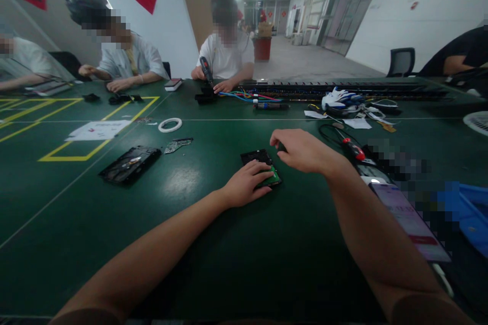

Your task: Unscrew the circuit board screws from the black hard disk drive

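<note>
Our table: we see dark green, with yellow stripes and thin white lines
Our small flat box: black, with a bright green patch
Bigger box: mostly black, with a pale shiny spot
Round ring: plain white
Screwdriver handle: red and black
Gloves: white and blue
Wires: we spot blue and red
Phone screen: pale pink, with a red bar
Bin: bright blue

Left hand: bare, slim fingers | Right hand: bare, rounded back | Left forearm: uncovered, tapering smoothly to a narrow wrist | Right forearm: uncovered, likewise tapering | Sleeves: short, dark, curved hems at the view's bottom edge; possibly brown or black, too dim to tell.
</note>
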A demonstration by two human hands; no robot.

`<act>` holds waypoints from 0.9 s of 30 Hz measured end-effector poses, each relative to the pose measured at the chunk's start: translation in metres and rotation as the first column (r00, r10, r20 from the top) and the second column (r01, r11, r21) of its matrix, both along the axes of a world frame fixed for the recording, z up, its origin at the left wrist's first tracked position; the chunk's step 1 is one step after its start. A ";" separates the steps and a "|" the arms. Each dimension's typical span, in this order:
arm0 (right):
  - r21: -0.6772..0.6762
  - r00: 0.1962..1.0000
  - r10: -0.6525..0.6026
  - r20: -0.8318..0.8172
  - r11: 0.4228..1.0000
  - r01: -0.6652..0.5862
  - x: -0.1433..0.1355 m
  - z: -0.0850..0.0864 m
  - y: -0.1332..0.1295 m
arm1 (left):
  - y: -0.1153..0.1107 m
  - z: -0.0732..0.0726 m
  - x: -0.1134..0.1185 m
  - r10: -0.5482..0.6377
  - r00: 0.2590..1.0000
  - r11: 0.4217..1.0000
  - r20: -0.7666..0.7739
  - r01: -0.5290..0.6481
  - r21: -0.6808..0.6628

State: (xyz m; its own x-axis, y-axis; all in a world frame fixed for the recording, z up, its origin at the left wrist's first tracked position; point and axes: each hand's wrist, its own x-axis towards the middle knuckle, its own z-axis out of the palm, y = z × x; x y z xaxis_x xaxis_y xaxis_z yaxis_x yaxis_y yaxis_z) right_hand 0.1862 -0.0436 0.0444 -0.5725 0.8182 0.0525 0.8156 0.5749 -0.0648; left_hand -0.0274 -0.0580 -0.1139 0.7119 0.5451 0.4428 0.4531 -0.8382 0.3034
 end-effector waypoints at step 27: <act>0.009 0.991 -0.072 -0.113 0.997 0.074 -0.001 -0.006 0.008 | 0.003 -0.001 0.000 -0.011 1.000 1.000 -0.009 0.011 0.009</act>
